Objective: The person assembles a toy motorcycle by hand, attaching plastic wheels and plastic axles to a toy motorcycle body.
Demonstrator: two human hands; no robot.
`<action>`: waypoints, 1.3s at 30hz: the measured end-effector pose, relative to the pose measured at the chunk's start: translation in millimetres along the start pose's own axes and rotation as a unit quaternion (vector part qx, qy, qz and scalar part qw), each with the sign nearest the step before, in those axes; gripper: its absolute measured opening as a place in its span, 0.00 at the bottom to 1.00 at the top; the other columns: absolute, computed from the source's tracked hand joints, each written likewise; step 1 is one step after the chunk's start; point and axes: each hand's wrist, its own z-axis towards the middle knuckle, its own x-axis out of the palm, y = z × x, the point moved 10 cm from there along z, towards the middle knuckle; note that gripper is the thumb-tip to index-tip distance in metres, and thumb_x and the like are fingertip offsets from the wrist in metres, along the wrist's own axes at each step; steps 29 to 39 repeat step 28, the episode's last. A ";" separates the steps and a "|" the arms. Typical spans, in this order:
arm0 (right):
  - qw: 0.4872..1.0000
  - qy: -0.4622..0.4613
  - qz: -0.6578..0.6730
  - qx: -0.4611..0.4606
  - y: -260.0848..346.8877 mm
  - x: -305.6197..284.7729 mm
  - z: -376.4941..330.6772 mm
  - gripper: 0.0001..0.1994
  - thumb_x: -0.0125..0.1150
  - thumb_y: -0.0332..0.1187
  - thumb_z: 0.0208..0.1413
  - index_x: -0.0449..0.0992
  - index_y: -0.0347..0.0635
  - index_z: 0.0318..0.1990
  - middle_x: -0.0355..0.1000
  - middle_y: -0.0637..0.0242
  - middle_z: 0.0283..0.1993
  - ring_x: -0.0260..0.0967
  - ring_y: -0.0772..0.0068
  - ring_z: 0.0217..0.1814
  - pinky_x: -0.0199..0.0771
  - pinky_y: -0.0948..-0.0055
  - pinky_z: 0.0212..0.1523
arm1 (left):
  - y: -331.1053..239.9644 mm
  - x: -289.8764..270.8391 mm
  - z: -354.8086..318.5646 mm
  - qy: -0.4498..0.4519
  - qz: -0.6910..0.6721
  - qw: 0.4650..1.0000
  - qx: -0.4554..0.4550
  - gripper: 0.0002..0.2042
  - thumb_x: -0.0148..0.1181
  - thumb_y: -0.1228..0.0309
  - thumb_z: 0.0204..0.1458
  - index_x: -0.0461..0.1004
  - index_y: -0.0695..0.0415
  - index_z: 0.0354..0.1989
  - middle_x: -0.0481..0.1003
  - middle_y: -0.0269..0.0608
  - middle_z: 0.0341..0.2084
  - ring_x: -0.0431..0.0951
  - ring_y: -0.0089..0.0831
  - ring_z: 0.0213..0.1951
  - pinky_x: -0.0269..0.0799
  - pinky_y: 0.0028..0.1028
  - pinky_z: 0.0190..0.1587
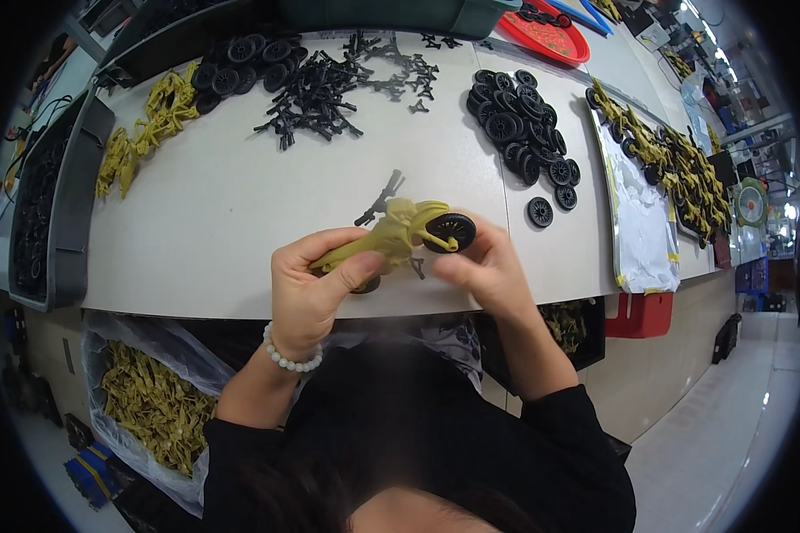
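Over the table's near edge, my left hand (304, 282) is closed around the rear of a yellow toy motorcycle (389, 234), its thumb pressed on the side. A black wheel (452, 231) sits in the front fork at the right end. Around that wheel curl the fingers of my right hand (492, 266), somewhat blurred, with the thumb below it. Dark handlebars (385, 197) stick out above and below the body. Part of a rear wheel (365, 285) shows under my left thumb; the rest is hidden.
Beyond my hands lie a heap of black handlebars (316, 93), loose black wheels (516, 115) and yellow bodies (156, 115). A grey bin (80, 178) stands left. Assembled toy motorcycles (684, 178) lie on the right. Below the table are a bag of yellow parts (151, 409) and a red bin (640, 316).
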 end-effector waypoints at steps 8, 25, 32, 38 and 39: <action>0.982 -0.057 -0.086 -0.160 6.2 11.6 -8.7 0.15 0.69 0.32 0.50 0.77 0.37 0.44 0.75 0.65 0.44 0.70 0.73 0.48 0.68 0.72 0.51 | -5.2 3.1 -4.7 -0.025 -0.057 0.996 0.064 0.12 0.64 0.79 0.51 0.76 0.69 0.43 0.80 0.41 0.32 0.77 0.20 0.31 0.74 0.18 0.36; 0.982 0.001 -0.165 -0.090 44.7 -2.1 3.2 0.23 0.73 0.28 0.43 0.75 0.35 0.50 0.75 0.65 0.42 0.72 0.76 0.44 0.70 0.75 0.47 | 9.6 9.0 1.2 -0.009 0.074 0.997 0.000 0.12 0.63 0.77 0.52 0.76 0.68 0.44 0.80 0.49 0.32 0.81 0.30 0.31 0.78 0.27 0.38; 0.967 0.009 -0.208 -0.148 44.1 -1.9 -0.7 0.18 0.73 0.33 0.45 0.77 0.37 0.43 0.76 0.64 0.40 0.74 0.72 0.42 0.71 0.77 0.46 | -2.8 11.1 -1.6 0.021 0.208 0.975 0.072 0.15 0.66 0.74 0.50 0.77 0.65 0.46 0.80 0.48 0.31 0.81 0.30 0.30 0.77 0.25 0.41; 0.967 0.009 -0.208 -0.148 44.1 -1.9 -0.7 0.18 0.73 0.33 0.45 0.77 0.37 0.43 0.76 0.64 0.40 0.74 0.72 0.42 0.71 0.77 0.46 | -2.8 11.1 -1.6 0.021 0.208 0.975 0.072 0.15 0.66 0.74 0.50 0.77 0.65 0.46 0.80 0.48 0.31 0.81 0.30 0.30 0.77 0.25 0.41; 0.967 0.009 -0.208 -0.148 44.1 -1.9 -0.7 0.18 0.73 0.33 0.45 0.77 0.37 0.43 0.76 0.64 0.40 0.74 0.72 0.42 0.71 0.77 0.46 | -2.8 11.1 -1.6 0.021 0.208 0.975 0.072 0.15 0.66 0.74 0.50 0.77 0.65 0.46 0.80 0.48 0.31 0.81 0.30 0.30 0.77 0.25 0.41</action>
